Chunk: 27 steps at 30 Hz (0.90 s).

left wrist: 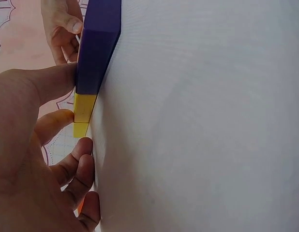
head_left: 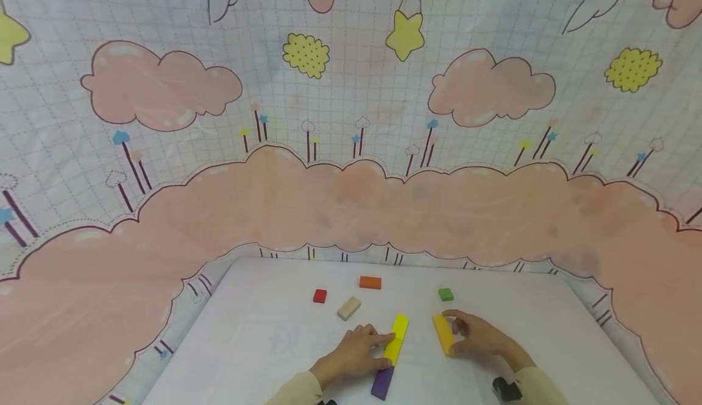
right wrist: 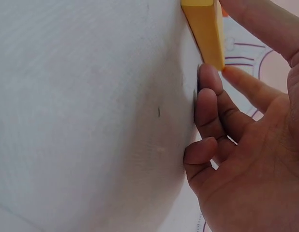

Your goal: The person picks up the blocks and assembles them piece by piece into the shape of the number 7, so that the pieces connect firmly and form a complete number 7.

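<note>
A purple block (head_left: 382, 383) and two yellow blocks (head_left: 393, 351) lie end to end in a slanting line on the white table. My left hand (head_left: 358, 351) is at the left side of this line. Its extended index finger touches the yellow blocks near their joint, and its thumb rests where the purple block (left wrist: 97, 53) meets the yellow. The other fingers are bent, close to the tabletop. Apart from the line, on the right, an orange-yellow block (head_left: 443, 335) is pinched lengthwise by my right hand (head_left: 485, 337), index finger at its far end and thumb at its near end.
Beyond the hands lie a red block (head_left: 320, 296), an orange block (head_left: 370, 282), a plain wooden block (head_left: 349, 308) and a green block (head_left: 446, 295). A dark object (head_left: 507, 389) is beside the right wrist. A cloud-patterned cloth (head_left: 351, 204) rises behind the white table (head_left: 247, 326).
</note>
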Each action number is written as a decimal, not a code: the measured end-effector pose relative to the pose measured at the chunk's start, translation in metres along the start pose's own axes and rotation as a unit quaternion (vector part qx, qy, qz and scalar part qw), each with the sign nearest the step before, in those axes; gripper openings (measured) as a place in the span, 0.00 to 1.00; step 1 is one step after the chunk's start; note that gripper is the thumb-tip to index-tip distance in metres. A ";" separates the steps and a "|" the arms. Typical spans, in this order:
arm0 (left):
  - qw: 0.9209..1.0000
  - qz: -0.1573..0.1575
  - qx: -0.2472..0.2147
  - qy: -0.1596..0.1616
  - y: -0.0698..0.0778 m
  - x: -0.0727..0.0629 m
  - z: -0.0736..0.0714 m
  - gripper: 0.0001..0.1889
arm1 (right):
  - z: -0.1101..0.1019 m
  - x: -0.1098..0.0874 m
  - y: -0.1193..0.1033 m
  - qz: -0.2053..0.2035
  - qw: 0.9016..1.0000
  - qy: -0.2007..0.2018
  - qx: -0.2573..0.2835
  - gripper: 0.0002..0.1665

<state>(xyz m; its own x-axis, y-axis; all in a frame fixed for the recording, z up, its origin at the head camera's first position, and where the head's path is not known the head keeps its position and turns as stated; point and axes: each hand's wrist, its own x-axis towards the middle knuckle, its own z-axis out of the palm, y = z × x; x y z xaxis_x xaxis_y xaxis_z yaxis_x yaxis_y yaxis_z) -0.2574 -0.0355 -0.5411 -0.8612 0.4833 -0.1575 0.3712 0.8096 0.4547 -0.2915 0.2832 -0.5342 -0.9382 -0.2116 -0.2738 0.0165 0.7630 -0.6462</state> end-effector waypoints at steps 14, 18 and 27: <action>1.000 0.001 -0.006 -0.002 0.000 0.000 0.000 0.28 | 0.001 -0.005 0.003 -0.030 0.999 0.030 -0.010 0.49; 1.000 0.002 -0.007 -0.003 -0.001 0.000 -0.001 0.28 | 0.001 -0.004 0.003 -0.025 1.000 0.015 -0.003 0.50; 1.000 -0.007 -0.007 -0.004 -0.001 0.001 0.001 0.28 | 0.004 -0.001 0.009 -0.021 1.000 0.003 -0.003 0.48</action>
<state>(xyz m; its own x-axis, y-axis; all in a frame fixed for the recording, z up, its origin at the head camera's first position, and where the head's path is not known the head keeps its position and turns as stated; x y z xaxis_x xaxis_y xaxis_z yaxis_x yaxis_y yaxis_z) -0.2582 -0.0359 -0.5425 -0.8635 0.4748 -0.1704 0.3544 0.8113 0.4649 -0.2886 0.2877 -0.5423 -0.9399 -0.2407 -0.2420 -0.0259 0.7573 -0.6525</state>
